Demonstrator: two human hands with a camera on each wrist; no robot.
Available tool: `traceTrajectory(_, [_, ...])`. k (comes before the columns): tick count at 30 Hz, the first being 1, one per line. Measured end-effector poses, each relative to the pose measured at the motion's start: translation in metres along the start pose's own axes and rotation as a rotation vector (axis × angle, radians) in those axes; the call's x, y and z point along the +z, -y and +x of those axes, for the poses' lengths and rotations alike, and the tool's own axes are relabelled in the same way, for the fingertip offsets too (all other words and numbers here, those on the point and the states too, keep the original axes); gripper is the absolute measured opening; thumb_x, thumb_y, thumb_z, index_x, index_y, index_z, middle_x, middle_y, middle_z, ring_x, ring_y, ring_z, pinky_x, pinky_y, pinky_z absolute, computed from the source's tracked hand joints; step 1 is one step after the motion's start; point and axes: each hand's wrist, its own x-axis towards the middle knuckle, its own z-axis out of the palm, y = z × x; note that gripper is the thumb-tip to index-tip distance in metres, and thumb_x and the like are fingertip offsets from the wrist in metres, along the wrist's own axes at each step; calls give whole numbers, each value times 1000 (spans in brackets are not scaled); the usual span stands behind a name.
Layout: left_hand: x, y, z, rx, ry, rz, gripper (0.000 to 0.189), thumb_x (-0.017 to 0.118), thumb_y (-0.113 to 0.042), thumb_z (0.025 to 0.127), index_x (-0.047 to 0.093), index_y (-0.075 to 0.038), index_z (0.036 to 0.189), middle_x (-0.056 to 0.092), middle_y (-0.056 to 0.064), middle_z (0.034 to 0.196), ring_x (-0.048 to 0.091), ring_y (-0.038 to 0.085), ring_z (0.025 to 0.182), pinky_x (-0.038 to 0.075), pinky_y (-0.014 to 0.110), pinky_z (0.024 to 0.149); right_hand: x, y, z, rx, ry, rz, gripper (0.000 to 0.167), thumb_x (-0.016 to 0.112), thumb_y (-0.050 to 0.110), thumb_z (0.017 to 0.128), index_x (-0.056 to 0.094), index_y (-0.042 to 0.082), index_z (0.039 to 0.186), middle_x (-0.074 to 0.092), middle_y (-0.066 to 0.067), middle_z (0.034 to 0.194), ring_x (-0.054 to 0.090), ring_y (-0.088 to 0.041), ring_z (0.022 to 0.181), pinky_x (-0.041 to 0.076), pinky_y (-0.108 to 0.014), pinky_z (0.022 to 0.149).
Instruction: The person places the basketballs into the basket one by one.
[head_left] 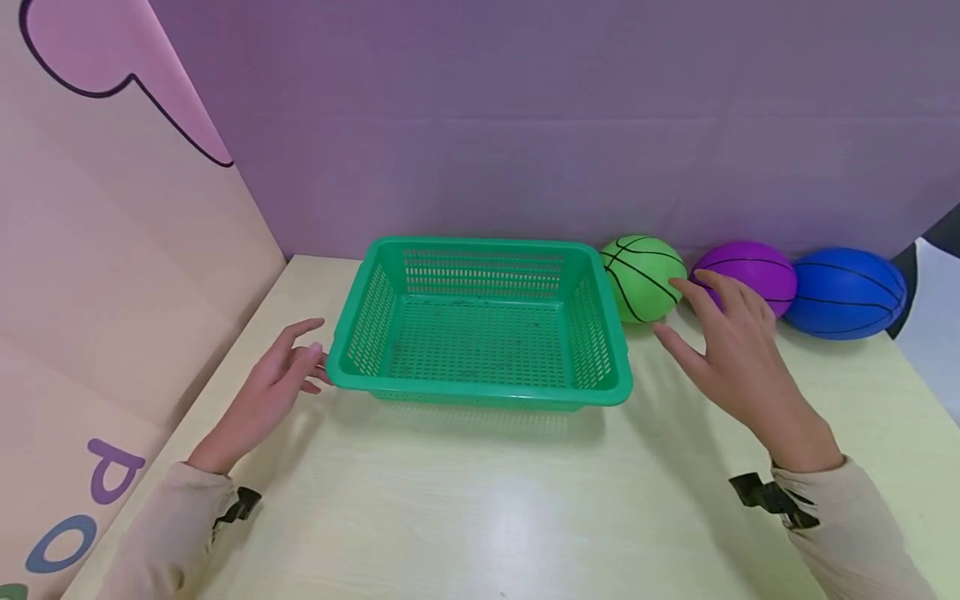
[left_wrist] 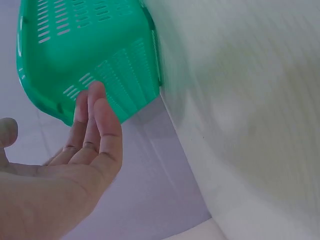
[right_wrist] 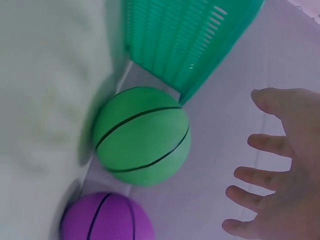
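A green plastic basket [head_left: 480, 390] with slotted sides stands on the table, with nothing inside it. My left hand [head_left: 273, 383] is at its left end, fingers loosely bent and fingertips right at the rim; the left wrist view shows the fingers [left_wrist: 106, 120] beside the slotted end wall. To the basket's right sits a green ball [head_left: 643, 279] with black lines. My right hand [head_left: 731, 350] hovers in front of the balls with fingers spread and nothing held. In the right wrist view, the right hand [right_wrist: 280, 170] is apart from the green ball.
Right of the green ball, a purple ball [head_left: 746, 275] and a blue ball [head_left: 847, 293] line up along the back of the pale table [head_left: 450, 508]. A purple backdrop [head_left: 480, 125] rises behind them. At the left stands a pale panel [head_left: 112, 275] with printed shapes.
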Motion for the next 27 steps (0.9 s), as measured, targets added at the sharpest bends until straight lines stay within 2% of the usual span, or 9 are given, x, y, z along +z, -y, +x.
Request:
traceTrajectory(3, [2,0,2,-18,46,-107,48,40,-32,109,30,-16,154,62,18,110,68,23,93,57,32,81,4,1,16,16,22,34,58,74,21,89,52,5,140,42,-29,142,34,-49,132,24,-69,106])
traceTrajectory(8, [9,3,4,-111,129,-307,53,44,-38,107,28,-24,155,63,18,102,64,38,94,55,33,84,15,-1,41,87,56,136,58,68,25,95,45,3,145,36,-29,147,27,-50,137,22,-67,109])
traceTrajectory(11, [14,6,4,-129,157,-415,53,49,-34,106,30,-23,155,61,11,88,62,32,84,54,29,79,26,-6,51,148,74,180,59,63,29,98,41,4,147,31,-27,150,22,-48,140,22,-66,109])
traceTrajectory(15, [22,10,4,-106,187,-557,53,52,-22,105,31,-14,154,58,3,73,55,17,70,50,26,68,40,-16,58,231,101,212,66,60,32,100,31,6,153,23,-28,155,17,-48,143,23,-67,109])
traceTrajectory(19, [26,13,4,-89,174,-609,52,52,-17,105,33,-10,153,60,3,71,57,17,68,51,27,69,55,-25,61,300,146,209,74,57,37,101,20,7,157,14,-29,158,8,-47,147,16,-70,110])
traceTrajectory(23, [26,14,2,-76,121,-616,49,53,-15,105,37,-9,150,63,4,70,62,18,69,54,29,75,66,-29,64,325,163,180,75,53,43,101,20,5,157,12,-28,160,4,-45,148,8,-72,110])
traceTrajectory(27, [24,15,-1,-63,72,-646,47,54,-13,104,40,-6,148,64,5,70,63,19,69,55,30,76,70,-32,65,332,112,116,70,51,42,102,27,3,155,17,-28,156,10,-45,145,15,-71,104])
